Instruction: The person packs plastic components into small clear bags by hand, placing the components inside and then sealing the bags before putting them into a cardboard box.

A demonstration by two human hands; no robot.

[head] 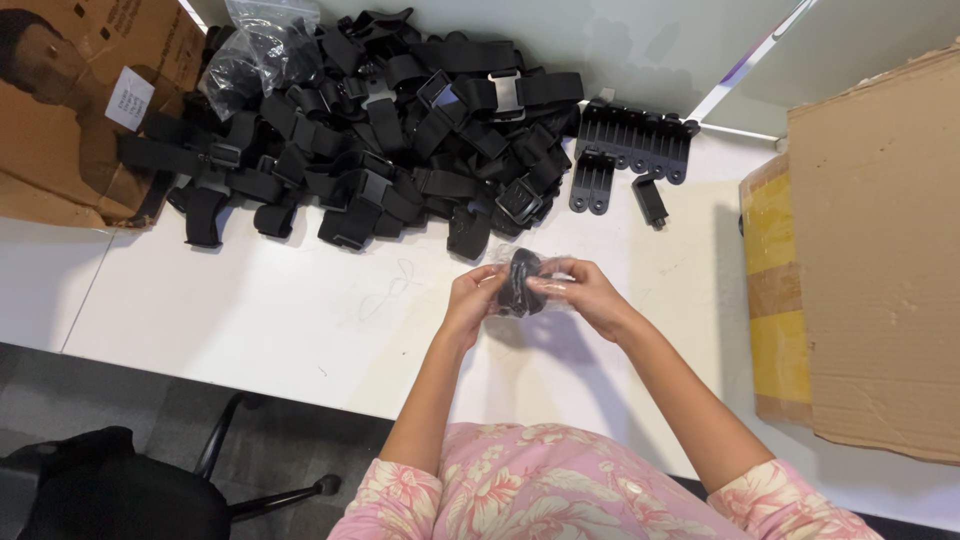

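Both hands pinch one small clear plastic bag (523, 283) with a rolled black strap inside it, held just above the white table (250, 310) at the centre of the frame. The left hand (473, 297) grips the bag's left side, fingers curled closed around it; the right hand (583, 292) holds the right side, thumb and fingertips pressed together on the plastic. The dark bundle inside stands roughly upright in the frame, its long axis running from top to bottom, with the upper end toward the strap pile. Which end of the bag is open cannot be told.

Just above the hands, across the upper middle and upper left of the frame, lies a big heap of black straps with buckles (380, 140), its nearest piece close to the bag. A clear bag of straps (255, 50) sits on top of the heap at the upper left. To the right of the heap lie black plastic clip pieces (630, 150). An open cardboard box (70, 110) fills the upper left corner, and a large cardboard box with yellow tape (870, 260) lines the right edge, near the right forearm.

Bare table lies to the left of the hands and below them, down to the table's near edge, where a black office chair (110, 490) stands in the lower left.
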